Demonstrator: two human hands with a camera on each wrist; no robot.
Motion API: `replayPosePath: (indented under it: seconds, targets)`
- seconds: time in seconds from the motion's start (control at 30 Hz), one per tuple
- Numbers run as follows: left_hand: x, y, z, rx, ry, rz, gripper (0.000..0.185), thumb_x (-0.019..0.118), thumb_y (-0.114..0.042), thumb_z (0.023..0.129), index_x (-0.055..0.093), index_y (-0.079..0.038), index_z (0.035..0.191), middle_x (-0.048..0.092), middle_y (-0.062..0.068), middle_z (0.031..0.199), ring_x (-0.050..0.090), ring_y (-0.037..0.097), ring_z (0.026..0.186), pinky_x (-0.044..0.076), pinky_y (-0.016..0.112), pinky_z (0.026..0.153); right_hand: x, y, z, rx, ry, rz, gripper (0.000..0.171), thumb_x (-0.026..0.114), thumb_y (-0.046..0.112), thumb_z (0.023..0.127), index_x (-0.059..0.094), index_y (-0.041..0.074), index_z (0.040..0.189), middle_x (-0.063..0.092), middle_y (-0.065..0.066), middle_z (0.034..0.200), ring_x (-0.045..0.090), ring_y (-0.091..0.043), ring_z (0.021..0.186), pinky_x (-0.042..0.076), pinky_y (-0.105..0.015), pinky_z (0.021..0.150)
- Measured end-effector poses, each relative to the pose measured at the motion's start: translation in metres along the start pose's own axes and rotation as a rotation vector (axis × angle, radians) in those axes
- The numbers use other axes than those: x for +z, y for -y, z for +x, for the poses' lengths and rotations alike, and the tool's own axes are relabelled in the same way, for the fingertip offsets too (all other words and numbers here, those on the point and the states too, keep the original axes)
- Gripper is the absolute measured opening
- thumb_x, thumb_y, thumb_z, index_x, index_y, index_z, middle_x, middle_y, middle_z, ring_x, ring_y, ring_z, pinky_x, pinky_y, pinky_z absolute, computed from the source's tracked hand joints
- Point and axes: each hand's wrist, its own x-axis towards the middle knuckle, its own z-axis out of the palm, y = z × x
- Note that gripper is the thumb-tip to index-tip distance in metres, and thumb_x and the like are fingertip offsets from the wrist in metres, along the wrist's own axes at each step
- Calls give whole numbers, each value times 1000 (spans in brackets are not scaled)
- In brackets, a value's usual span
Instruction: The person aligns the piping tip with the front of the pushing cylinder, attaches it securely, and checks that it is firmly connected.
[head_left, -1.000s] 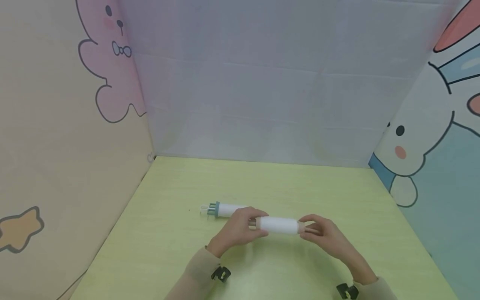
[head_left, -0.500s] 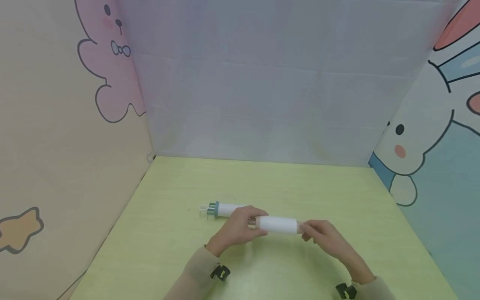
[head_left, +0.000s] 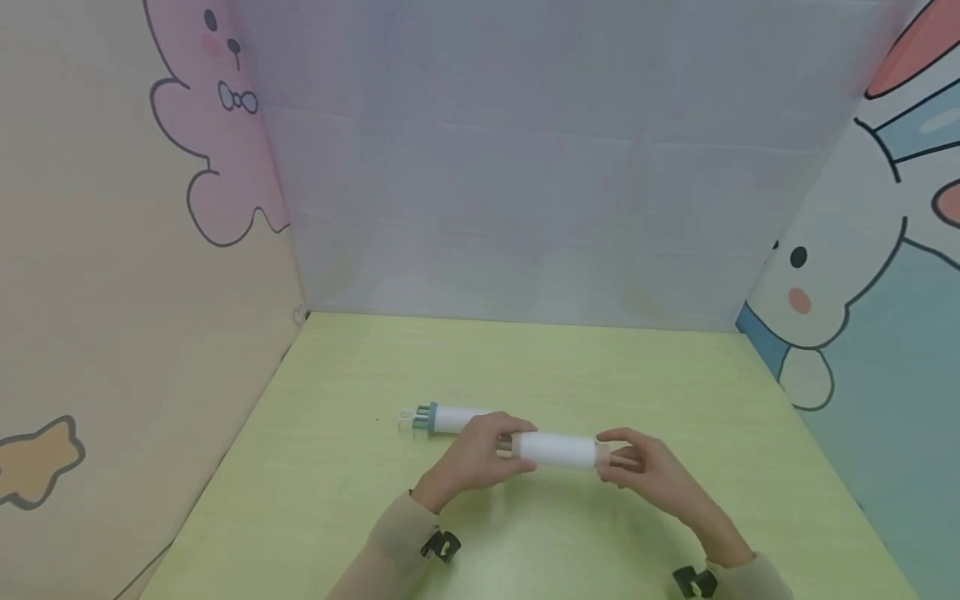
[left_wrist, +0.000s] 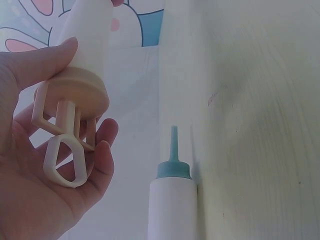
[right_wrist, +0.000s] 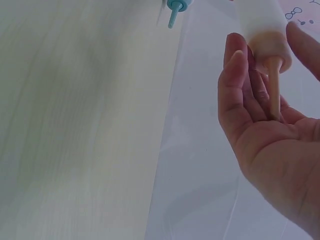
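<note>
A: Change? Right hand point(head_left: 645, 467) has reopened around the beige nozzle; half a second ago it was closed over it.

B: Left hand point(head_left: 480, 454) pinches the plunger end. Syringe point(head_left: 558, 450) is held level above the table point(head_left: 337, 500); cap likely turning.

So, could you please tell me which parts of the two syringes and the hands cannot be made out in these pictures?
- Head view: left hand hides the beige syringe plunger end; right hand hides most of its tip.
- Head view: the blue syringe behind is partly hidden by that left hand.
- Left wrist view: blue syringe's lower body is cut off by the bottom edge.
</note>
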Motion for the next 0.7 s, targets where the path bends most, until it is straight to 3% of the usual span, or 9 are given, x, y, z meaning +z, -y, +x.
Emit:
replayPosePath:
  seconds: [0.13, 0.47, 0.7]
  targets:
    - [1, 1, 0, 6, 0, 11, 39, 77, -36, 75, 66, -26, 112, 65, -10, 107, 60, 5, 95, 49, 22, 81, 1, -3, 0, 2, 2, 26, 45, 68, 26, 86, 49, 6, 122, 60, -21, 118, 64, -26, 103, 53, -35, 76]
    - [3, 4, -2, -20, 9, -29, 40, 76, -35, 76, 66, -26, 114, 64, -7, 110, 61, 8, 96, 50, 19, 78, 1, -5, 5, 7, -4, -61, 37, 58, 33, 92, 58, 3, 114, 67, -19, 102, 67, -25, 83, 51, -33, 65]
    - [4, 8, -3, 18, -3, -31, 40, 76, -35, 76, 66, -25, 114, 64, -7, 109, 61, 7, 96, 50, 19, 79, 1, -4, 7, 28, -14, -113, 35, 51, 33, 96, 65, 2, 106, 67, -13, 90, 62, -19, 76, 51, -33, 63]
